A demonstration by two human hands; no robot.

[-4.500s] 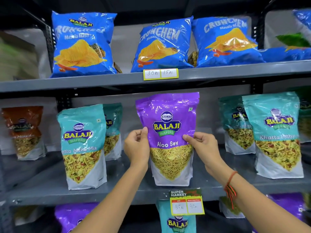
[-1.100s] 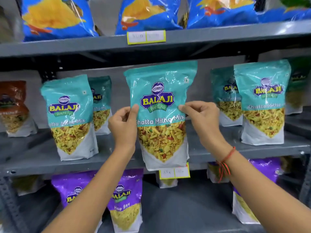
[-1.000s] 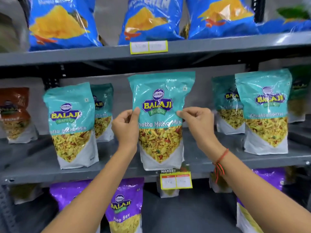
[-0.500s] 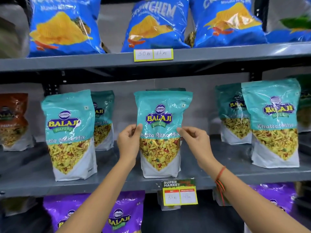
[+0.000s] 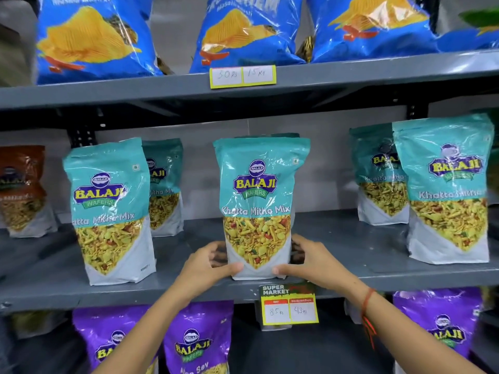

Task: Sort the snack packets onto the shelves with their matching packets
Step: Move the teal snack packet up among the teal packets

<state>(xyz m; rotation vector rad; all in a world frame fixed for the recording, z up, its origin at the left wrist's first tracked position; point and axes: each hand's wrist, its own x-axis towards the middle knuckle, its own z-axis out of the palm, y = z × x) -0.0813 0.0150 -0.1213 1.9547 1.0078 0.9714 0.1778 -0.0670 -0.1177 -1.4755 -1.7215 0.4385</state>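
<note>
A teal Khatta Mitha Mix packet (image 5: 258,201) stands upright on the middle shelf (image 5: 189,288), near its front edge. My left hand (image 5: 209,261) grips its lower left side and my right hand (image 5: 310,261) grips its lower right side. Matching teal packets stand on the same shelf to the left (image 5: 108,209) and right (image 5: 445,190), each with another behind it. Purple Aloo Sev packets (image 5: 198,344) stand on the shelf below.
Blue Crunchem chip bags (image 5: 89,39) fill the top shelf. A brown packet (image 5: 23,190) stands at the far left of the middle shelf. Price tags (image 5: 289,306) hang on the shelf edges. More purple packets (image 5: 440,327) sit lower right.
The teal packet has come down onto the middle shelf and stands there. Both hands slid from its middle to its lower corners. Earlier a purple Aloo Sev packet was in that spot.
</note>
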